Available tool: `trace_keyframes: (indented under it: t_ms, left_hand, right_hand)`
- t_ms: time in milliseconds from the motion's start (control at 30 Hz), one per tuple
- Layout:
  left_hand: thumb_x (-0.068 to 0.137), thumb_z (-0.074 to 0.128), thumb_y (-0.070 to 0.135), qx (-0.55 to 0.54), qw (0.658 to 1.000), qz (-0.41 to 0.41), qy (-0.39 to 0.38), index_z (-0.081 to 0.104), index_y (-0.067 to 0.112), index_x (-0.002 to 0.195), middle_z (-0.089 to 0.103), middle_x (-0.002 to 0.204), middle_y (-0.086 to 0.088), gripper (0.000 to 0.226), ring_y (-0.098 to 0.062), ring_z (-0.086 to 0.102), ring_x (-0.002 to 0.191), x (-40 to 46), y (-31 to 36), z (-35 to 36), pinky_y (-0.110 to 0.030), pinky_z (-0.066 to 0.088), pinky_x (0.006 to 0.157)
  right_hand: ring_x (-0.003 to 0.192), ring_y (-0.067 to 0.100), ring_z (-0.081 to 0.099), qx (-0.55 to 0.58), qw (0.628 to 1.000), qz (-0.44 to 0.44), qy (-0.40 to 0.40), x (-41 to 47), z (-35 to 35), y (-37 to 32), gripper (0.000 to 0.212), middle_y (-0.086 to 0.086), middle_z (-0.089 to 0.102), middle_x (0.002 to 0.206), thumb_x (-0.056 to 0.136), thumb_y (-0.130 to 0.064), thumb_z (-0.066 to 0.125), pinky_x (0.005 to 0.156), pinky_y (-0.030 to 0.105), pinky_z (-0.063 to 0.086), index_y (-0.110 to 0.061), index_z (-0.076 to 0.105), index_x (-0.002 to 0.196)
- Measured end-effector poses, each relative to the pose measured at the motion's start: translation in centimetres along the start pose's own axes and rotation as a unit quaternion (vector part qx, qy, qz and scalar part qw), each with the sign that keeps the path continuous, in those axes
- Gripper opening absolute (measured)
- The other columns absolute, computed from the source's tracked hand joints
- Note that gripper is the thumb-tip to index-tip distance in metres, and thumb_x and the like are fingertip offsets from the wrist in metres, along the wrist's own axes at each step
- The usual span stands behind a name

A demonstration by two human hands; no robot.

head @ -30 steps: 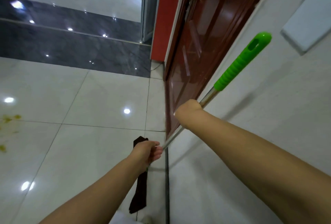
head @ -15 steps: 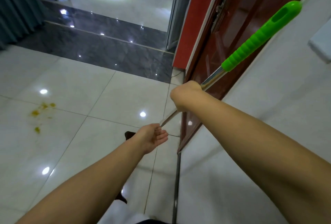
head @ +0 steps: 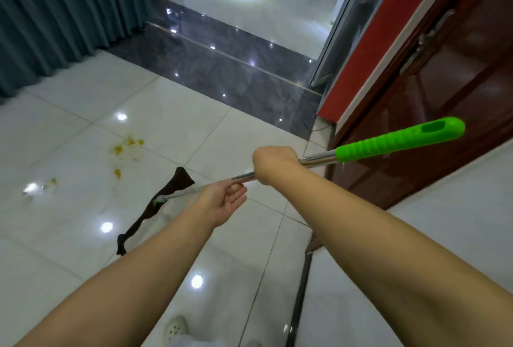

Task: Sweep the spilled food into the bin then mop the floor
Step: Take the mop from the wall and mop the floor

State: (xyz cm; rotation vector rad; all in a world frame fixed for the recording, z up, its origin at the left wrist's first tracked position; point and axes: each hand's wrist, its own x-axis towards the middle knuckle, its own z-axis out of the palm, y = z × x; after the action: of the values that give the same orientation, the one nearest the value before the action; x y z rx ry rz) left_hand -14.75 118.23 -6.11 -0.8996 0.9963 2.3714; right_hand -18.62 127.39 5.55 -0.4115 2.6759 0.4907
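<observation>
A mop with a shiny metal pole (head: 316, 159) and a bright green handle grip (head: 399, 140) slants down to the left. Its dark brown mop head (head: 169, 191) hangs just over the white floor tiles. My right hand (head: 273, 165) grips the pole just below the green grip. My left hand (head: 222, 202) is lower on the pole, palm up with relaxed fingers, only the fingertips touching the metal. Yellow spilled food (head: 127, 146) lies in small blotches on the tiles left of the mop head, with smaller spots (head: 52, 181) further left.
A grey curtain (head: 55, 13) hangs at the left. A dark tile strip (head: 222, 63) crosses the floor ahead. A red-brown door (head: 444, 83) and a white wall (head: 444, 235) close off the right side. My white shoe (head: 176, 328) shows at the bottom.
The mop has swung left, away from the door and toward the yellow spill. My left hand has loosened from a grip on the pole to an open palm. The view has turned left.
</observation>
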Motion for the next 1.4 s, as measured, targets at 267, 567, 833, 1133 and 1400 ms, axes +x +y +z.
trace_keyframes:
  t_ms: [267,567,833,1133,1400]
  left_hand:
    - [0.102,0.034,0.009,-0.065,0.996,0.002,0.061,0.058,-0.004,0.113,0.057,0.125,-0.018,0.029,-0.027,0.059,0.113,1.2,1.1,-7.9,-0.037,0.043,0.104]
    - [0.098,0.035,0.004,-0.102,0.989,-0.034,0.102,0.05,0.002,0.082,0.061,0.099,-0.016,0.023,-0.023,0.062,0.08,2.2,-0.1,-13.2,-0.034,0.051,0.084]
    - [0.101,0.035,0.002,-0.081,0.988,-0.057,0.121,0.051,-0.01,0.107,0.059,0.117,-0.025,0.021,-0.033,0.052,0.125,2.6,0.5,-14.1,-0.04,0.043,0.102]
    - [0.099,0.039,0.0,-0.022,0.991,-0.101,0.087,0.046,-0.008,0.121,0.058,0.098,-0.021,0.024,-0.037,0.057,0.116,3.4,1.3,-13.8,-0.042,0.047,0.093]
    - [0.097,0.042,-0.005,-0.014,0.983,-0.133,0.128,0.047,-0.007,0.106,0.051,0.106,-0.024,0.011,-0.034,0.062,0.101,5.4,0.8,-12.2,-0.045,0.05,0.09]
  right_hand:
    - [0.112,0.024,0.058,0.066,0.991,-0.036,-0.108,4.3,2.9,-9.6,0.027,0.004,0.06,0.121,0.093,-0.008,0.05,0.087,0.03,0.045,-0.011,0.061,0.118]
    - [0.085,0.024,0.052,0.086,0.983,-0.02,-0.162,7.1,6.9,-15.0,0.032,0.003,0.046,0.07,0.093,-0.008,0.05,0.075,0.03,0.041,-0.01,0.037,0.063]
    - [0.053,0.016,0.04,0.035,0.959,-0.007,-0.281,8.6,7.3,-14.6,0.036,0.009,0.058,0.088,0.1,-0.022,0.044,0.052,0.025,0.037,-0.007,0.038,0.068]
    - [0.065,0.023,0.066,0.121,0.93,-0.001,-0.347,9.0,7.4,-11.9,0.024,0.012,0.069,0.082,0.096,-0.019,0.05,0.085,0.038,0.056,0.003,0.059,0.096]
    - [0.063,0.022,0.06,0.241,0.869,-0.006,-0.431,8.8,9.0,-8.7,0.038,0.018,0.058,0.079,0.098,-0.008,0.045,0.068,0.033,0.056,0.008,0.042,0.133]
